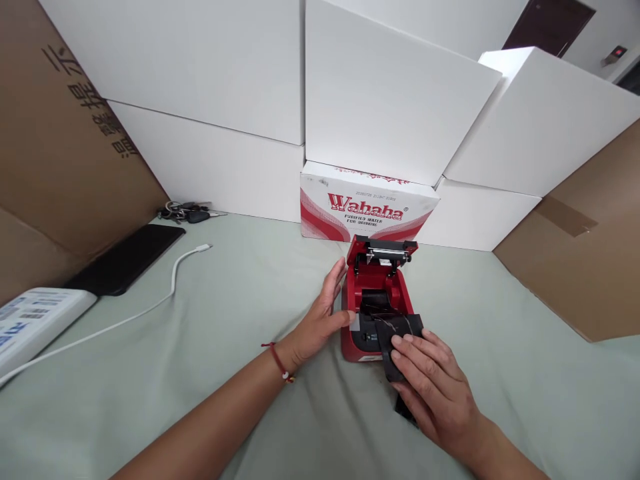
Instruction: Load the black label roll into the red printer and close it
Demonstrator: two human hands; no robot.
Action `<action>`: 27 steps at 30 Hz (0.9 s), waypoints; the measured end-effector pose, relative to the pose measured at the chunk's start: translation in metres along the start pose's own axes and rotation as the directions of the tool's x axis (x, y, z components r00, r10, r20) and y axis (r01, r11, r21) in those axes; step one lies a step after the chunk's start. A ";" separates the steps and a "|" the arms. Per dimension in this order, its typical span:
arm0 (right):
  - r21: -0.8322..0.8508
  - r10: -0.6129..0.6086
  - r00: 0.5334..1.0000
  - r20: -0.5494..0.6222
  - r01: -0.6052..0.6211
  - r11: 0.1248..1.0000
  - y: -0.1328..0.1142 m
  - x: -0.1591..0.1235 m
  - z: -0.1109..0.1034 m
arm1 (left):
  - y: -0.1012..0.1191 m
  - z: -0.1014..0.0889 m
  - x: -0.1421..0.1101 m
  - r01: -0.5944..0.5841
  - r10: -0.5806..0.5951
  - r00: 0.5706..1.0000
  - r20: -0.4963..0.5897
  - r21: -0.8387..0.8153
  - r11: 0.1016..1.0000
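A red label printer (349,340) stands on the cloth in front of me with its lid (384,252) raised. Inside its bay sits a black roll (375,298). My left hand (320,321) braces the printer's left side, thumb over the rim and fingers along the outer wall. From the bay, a black strip (393,350) comes out over the front right corner. My right hand (436,383) holds this strip, fingers on top and thumb hidden. Under that hand, a dark end of strip (406,409) reaches down to the cloth.
Behind the printer is a Wahaha water box (367,207), against stacked white boxes (390,100). Cardboard stands at left (65,147) and right (590,233). On the left lie keys (193,212), a black flat slab (133,260), a white cable (173,283) and a white block (45,320).
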State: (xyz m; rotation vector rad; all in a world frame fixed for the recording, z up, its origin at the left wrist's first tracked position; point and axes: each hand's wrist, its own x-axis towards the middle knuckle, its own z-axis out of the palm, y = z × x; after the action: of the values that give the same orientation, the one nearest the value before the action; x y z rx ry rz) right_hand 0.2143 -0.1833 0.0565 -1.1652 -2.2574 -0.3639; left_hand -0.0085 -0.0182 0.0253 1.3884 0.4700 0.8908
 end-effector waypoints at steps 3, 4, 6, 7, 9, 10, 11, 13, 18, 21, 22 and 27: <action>0.019 0.006 0.999 -0.044 -0.006 1.000 0.001 -0.004 0.005 | 0.007 -0.005 0.008 -0.026 0.035 0.996 -0.081 0.110 0.994; 0.027 0.004 0.999 -0.050 -0.003 1.000 0.001 -0.004 0.005 | 0.011 -0.007 0.013 -0.042 0.061 0.990 -0.125 0.148 0.988; 0.042 -0.002 0.999 -0.054 0.004 0.999 0.002 -0.003 0.005 | 0.021 -0.009 0.027 -0.074 0.119 0.969 -0.215 0.208 0.975; 0.049 -0.004 0.999 -0.054 0.006 0.999 0.002 -0.002 0.004 | 0.026 -0.009 0.034 -0.082 0.136 0.960 -0.244 0.220 0.972; 0.060 -0.002 0.999 -0.045 0.004 0.998 0.002 -0.002 0.003 | 0.037 -0.008 0.045 -0.079 0.127 0.959 -0.255 0.189 0.979; 0.064 0.001 0.999 -0.039 0.001 0.998 0.002 -0.002 0.002 | 0.042 -0.008 0.048 -0.076 0.115 0.962 -0.247 0.162 0.984; 0.070 0.003 1.000 -0.031 -0.001 0.998 0.002 -0.002 0.001 | 0.046 -0.007 0.049 -0.076 0.109 0.965 -0.239 0.144 0.987; 0.081 0.003 1.000 -0.023 -0.001 0.997 0.002 -0.002 0.000 | 0.052 -0.006 0.044 -0.095 0.134 0.966 -0.220 0.179 0.979; 0.105 0.006 0.999 -0.045 -0.002 0.994 0.003 0.000 -0.002 | 0.057 -0.002 0.013 -0.311 0.300 0.948 0.102 0.480 0.820; 0.108 0.005 0.998 -0.060 0.001 0.994 0.004 0.002 -0.002 | 0.050 0.003 0.001 -0.435 0.385 0.897 0.216 0.577 0.691; 0.108 0.002 0.998 -0.066 0.005 0.994 0.005 0.002 -0.001 | 0.047 0.005 -0.001 -0.449 0.407 0.888 0.213 0.594 0.667; 0.102 -0.013 0.997 -0.078 0.021 0.995 0.009 -0.001 0.000 | 0.034 0.011 -0.002 -0.482 0.477 0.857 0.193 0.627 0.612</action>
State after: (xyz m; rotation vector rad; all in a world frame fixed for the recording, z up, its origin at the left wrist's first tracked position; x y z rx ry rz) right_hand 0.2218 -0.1788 0.0560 -1.0624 -2.1933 -0.2910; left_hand -0.0100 -0.0291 0.0597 2.2524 0.4256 1.2203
